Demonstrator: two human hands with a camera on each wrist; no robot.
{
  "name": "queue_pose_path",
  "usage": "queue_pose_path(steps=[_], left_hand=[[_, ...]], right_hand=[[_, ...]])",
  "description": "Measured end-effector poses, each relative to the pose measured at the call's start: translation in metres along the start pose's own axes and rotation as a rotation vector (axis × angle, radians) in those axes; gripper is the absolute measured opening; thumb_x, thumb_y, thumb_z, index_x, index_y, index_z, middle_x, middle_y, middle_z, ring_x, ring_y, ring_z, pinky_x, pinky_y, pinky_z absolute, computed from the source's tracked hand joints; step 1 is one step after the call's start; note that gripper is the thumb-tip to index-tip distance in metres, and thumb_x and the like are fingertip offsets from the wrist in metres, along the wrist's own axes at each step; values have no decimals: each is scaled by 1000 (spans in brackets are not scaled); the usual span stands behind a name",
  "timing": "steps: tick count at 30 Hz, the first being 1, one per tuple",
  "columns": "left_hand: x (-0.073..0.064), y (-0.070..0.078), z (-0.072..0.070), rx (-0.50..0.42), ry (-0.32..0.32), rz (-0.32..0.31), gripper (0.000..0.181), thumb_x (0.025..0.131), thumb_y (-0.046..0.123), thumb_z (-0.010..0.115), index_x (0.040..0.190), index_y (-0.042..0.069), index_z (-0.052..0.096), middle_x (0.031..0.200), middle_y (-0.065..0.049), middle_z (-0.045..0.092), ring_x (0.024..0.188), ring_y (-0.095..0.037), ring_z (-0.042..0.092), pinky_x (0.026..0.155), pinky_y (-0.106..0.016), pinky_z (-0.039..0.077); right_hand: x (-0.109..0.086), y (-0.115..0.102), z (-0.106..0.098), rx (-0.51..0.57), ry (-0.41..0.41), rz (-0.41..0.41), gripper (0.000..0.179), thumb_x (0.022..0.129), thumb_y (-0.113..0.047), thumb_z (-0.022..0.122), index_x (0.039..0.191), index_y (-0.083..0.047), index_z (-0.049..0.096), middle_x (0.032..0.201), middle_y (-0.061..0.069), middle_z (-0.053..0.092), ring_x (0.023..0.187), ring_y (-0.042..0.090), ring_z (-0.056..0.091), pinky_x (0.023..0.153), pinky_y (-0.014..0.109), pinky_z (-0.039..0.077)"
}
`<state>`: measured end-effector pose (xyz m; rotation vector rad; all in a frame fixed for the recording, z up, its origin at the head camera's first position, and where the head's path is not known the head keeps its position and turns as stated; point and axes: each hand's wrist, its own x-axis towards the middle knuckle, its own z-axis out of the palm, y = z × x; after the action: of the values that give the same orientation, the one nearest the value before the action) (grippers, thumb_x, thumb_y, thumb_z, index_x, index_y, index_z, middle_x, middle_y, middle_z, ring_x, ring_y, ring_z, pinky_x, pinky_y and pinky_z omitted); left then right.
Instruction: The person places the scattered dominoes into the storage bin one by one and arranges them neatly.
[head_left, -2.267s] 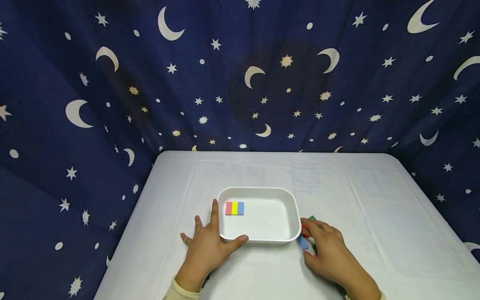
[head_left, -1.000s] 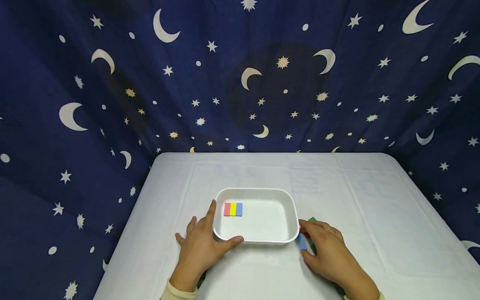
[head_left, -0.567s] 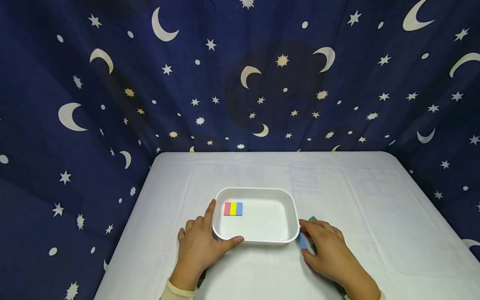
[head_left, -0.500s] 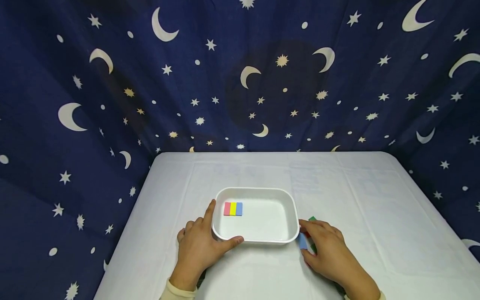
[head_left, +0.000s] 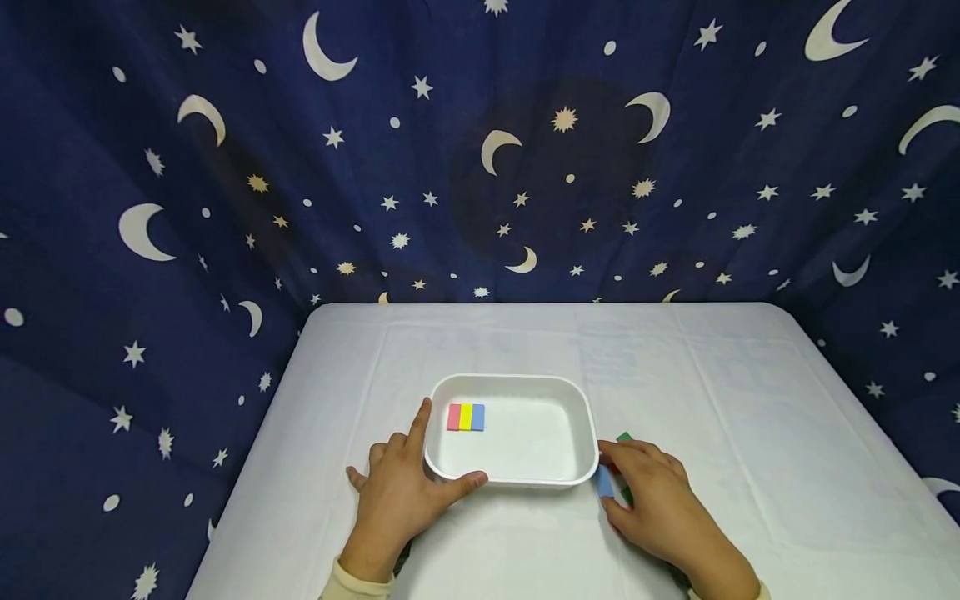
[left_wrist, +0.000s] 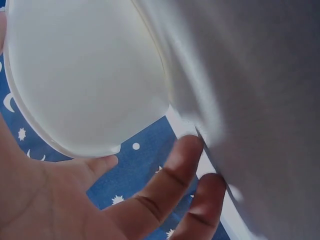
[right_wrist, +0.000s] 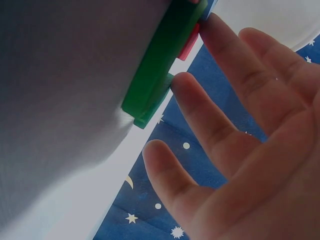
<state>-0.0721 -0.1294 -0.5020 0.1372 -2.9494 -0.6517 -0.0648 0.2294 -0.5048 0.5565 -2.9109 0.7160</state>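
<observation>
In the head view a white tray [head_left: 517,458] holds a pink block [head_left: 453,417], a yellow block [head_left: 466,417] and a blue block [head_left: 477,417] side by side at its left. My left hand [head_left: 401,492] rests at the tray's near left corner, index finger along the left side, thumb at the front rim. My right hand [head_left: 652,496] arches over loose blocks at the tray's right, thumb at the end of another blue block [head_left: 604,482]. In the right wrist view its fingertips touch or nearly touch a long green block [right_wrist: 155,65] and a red block [right_wrist: 189,44]. Its thumb contact is hidden there.
A table with white cloth [head_left: 750,433] carries everything. Behind and at both sides hangs a dark blue curtain [head_left: 420,167] with moons and stars. Another green block [right_wrist: 152,107] lies by the long one in the right wrist view.
The left hand's outer fingers have shifted, the little finger spreading outward again. The right hand stays over the loose blocks, its thumb slightly closer to the blue one. The tray's blocks stay put.
</observation>
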Motion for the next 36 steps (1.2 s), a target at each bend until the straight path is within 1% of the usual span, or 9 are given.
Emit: queue_pose_path(steps=[4, 10, 17, 20, 25, 30, 34, 36], left_hand=[[0, -1, 0, 6, 10, -1, 136, 52, 110, 52, 168, 45, 24, 118, -8, 63, 118, -40, 51, 92, -94, 21], [1, -2, 0, 25, 33, 1, 135, 51, 110, 52, 167, 47, 25, 113, -7, 60, 115, -41, 51, 92, -90, 26], [1, -2, -2, 79, 34, -15, 133, 51, 111, 49, 166, 50, 23, 120, -9, 62, 114, -40, 53, 90, -73, 39], [1, -1, -3, 78, 34, -16, 133, 52, 111, 49, 166, 49, 24, 121, -9, 63, 114, -39, 53, 88, -70, 41], [1, -1, -5, 72, 44, -3, 132, 53, 111, 50, 166, 47, 26, 121, -9, 64, 114, -40, 53, 88, -71, 42], [1, -1, -5, 73, 40, 4, 133, 54, 111, 49, 167, 45, 27, 119, -9, 63, 114, -41, 53, 88, -71, 43], [0, 0, -5, 69, 42, 12, 132, 54, 111, 49, 167, 44, 28, 118, -8, 65, 113, -40, 55, 89, -74, 43], [-1, 1, -5, 65, 45, 18, 132, 54, 110, 49, 166, 44, 29, 117, -8, 65, 112, -40, 55, 89, -75, 43]], right_hand=[[1, 0, 1, 4, -1, -1, 72, 79, -18, 93, 144, -17, 61, 135, -4, 69, 138, 40, 50, 106, 75, 29], [4, -1, 0, 5, 1, -7, 71, 79, -18, 93, 143, -16, 62, 135, -2, 69, 138, 40, 51, 106, 76, 29], [6, -2, 1, 9, -2, -18, 72, 78, -16, 94, 142, -15, 63, 135, -1, 70, 138, 42, 51, 106, 77, 29], [6, -2, 1, 11, 0, -20, 72, 77, -17, 94, 142, -15, 63, 135, -1, 70, 137, 41, 52, 106, 76, 29], [7, -3, 0, 12, 7, -20, 70, 77, -16, 94, 141, -15, 64, 132, -3, 71, 136, 40, 53, 105, 75, 31], [7, -2, 0, 9, 9, -18, 70, 77, -18, 95, 140, -14, 64, 128, -6, 72, 134, 37, 54, 105, 73, 33], [6, -1, -2, -1, 11, -3, 72, 78, -21, 94, 143, -15, 63, 122, -9, 73, 132, 34, 54, 105, 70, 32], [7, 0, -5, -19, 15, 0, 75, 79, -23, 93, 146, -17, 61, 120, -9, 72, 131, 32, 55, 104, 69, 33]])
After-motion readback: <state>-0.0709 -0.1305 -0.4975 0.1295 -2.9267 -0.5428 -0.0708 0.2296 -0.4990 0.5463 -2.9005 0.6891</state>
